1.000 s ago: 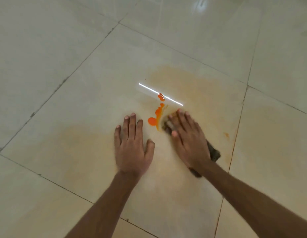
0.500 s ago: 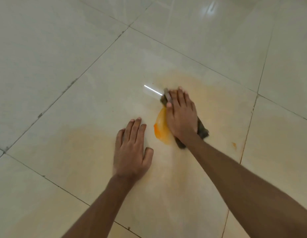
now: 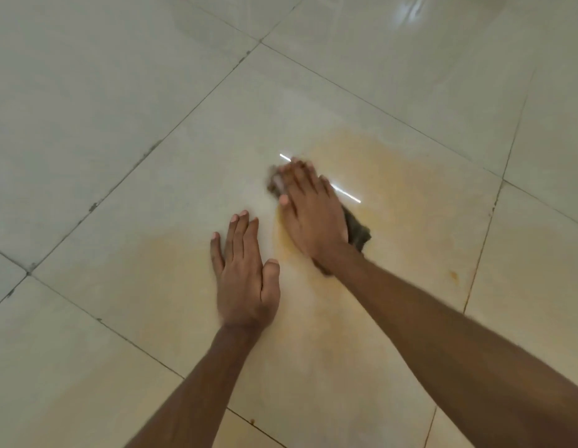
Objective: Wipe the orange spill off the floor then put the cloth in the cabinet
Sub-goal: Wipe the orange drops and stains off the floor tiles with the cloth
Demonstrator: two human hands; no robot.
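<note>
Lying flat with fingers straight, the left hand (image 3: 245,273) is planted on the floor tile (image 3: 152,221), a faint orange smear (image 3: 280,239) is seen just right of it, and the dark cloth (image 3: 358,232) is pressed down under the flattened right hand (image 3: 313,215).

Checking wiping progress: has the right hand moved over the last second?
Yes. The right hand, pressing the cloth, has moved forward and leftward, away from the small orange spot.

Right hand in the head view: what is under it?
Under the right hand lies a dark cloth, pressed onto the floor tile; its edges show beyond the hand. A faint orange smear shows alongside. Any spill beneath the cloth is covered.
</note>
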